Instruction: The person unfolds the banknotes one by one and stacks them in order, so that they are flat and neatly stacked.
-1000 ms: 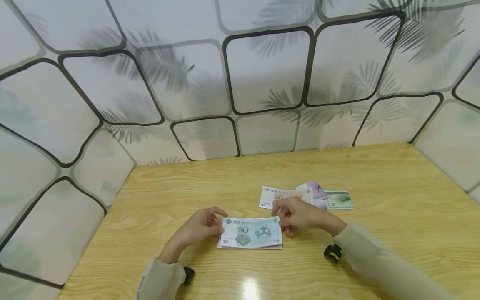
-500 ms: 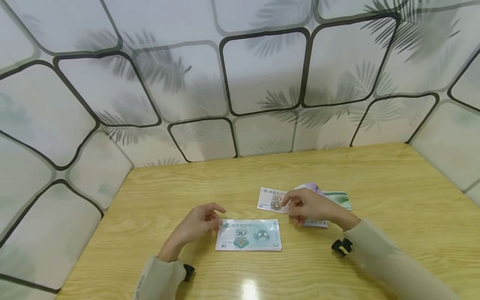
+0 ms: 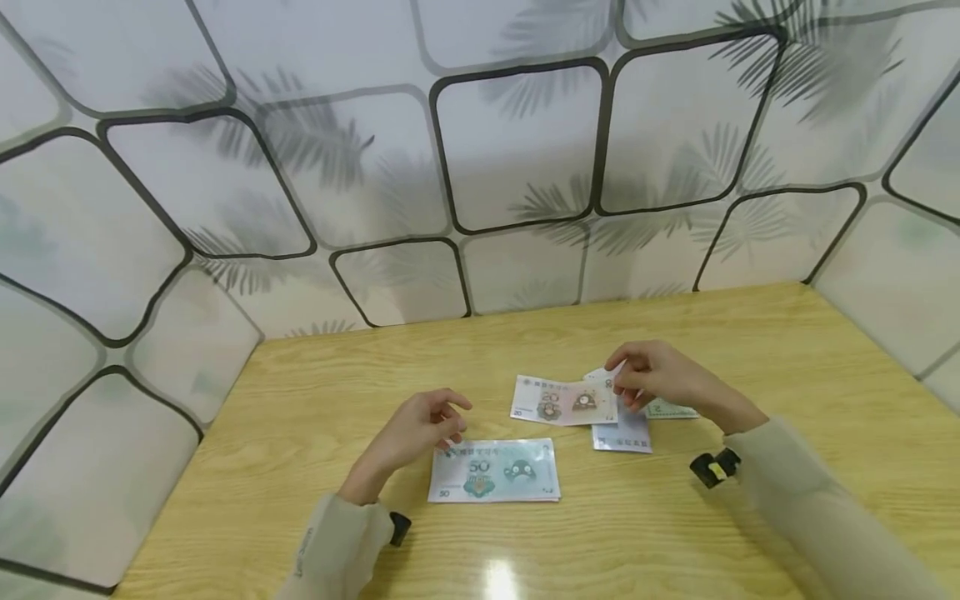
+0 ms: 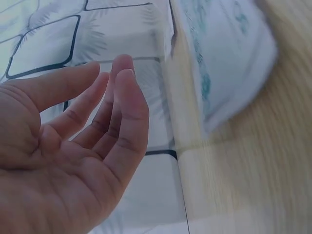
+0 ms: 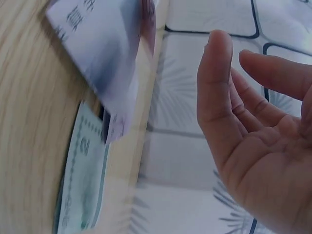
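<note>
A teal 50 play banknote [image 3: 495, 472] lies squarely on top of other paper, of which only a thin edge shows at the lower right. My left hand [image 3: 412, 437] hovers at its upper left corner, fingers loosely bent; the left wrist view shows nothing between thumb and fingers. My right hand [image 3: 660, 375] is over the right end of a looser heap, its fingers also relaxed and holding nothing in the right wrist view. In that heap, a pinkish 20 banknote [image 3: 558, 402] overlaps a purple banknote [image 3: 624, 435]. A green banknote [image 3: 672, 410] sticks out at right, partly hidden by the hand.
The wooden table [image 3: 360, 367] meets a patterned fabric wall [image 3: 525, 267] at the back, and similar fabric rises on both sides. Black wrist devices [image 3: 715, 468] sit below both sleeves.
Both hands have let go of the 50 banknote, which settled evenly over the paper beneath. My right hand moved right and away to the other banknotes; the left lifted slightly off the corner.
</note>
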Tool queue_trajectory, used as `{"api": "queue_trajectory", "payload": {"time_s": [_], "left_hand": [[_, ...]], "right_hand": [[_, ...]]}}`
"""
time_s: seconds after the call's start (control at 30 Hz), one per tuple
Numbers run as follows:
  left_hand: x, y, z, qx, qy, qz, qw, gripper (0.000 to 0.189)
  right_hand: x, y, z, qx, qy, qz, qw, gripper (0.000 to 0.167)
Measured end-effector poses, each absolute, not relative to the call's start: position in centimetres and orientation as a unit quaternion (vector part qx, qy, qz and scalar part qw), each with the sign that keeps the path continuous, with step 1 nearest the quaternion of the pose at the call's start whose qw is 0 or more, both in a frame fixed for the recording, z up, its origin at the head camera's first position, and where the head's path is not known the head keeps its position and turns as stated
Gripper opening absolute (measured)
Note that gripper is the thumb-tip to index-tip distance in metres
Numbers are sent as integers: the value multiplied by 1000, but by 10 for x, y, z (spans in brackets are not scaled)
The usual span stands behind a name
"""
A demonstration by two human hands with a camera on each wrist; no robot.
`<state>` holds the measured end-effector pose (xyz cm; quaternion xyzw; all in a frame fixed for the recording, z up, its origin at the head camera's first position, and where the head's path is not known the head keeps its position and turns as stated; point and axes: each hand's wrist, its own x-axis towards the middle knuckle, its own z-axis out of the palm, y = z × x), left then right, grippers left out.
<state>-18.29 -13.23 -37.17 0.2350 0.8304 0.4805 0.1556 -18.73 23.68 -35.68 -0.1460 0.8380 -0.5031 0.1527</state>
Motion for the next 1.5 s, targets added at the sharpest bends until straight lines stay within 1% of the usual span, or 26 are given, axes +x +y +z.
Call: {"api": "queue_trajectory", "payload": {"time_s": [0.17, 0.47, 0.67, 1.23, 1.5], "left_hand": [[-188, -121, -372, 225, 825, 494, 157, 26], [-199, -106, -374, 201, 799, 537, 184, 28], [-205, -96, -373, 199, 796, 540, 185, 29], [-216, -77, -379, 138, 808, 546, 176, 26], [-224, -68, -375, 114, 814, 538, 187, 27]], "right_hand": [[-187, 247, -360, -123, 842, -504, 147, 28], [-189, 254, -368, -106, 838, -516, 144, 25], [-190, 255, -371, -96, 837, -519, 146, 25], [-188, 251, -383, -89, 824, -537, 159, 27], [-189, 252, -381, -75, 824, -538, 164, 28]]}}
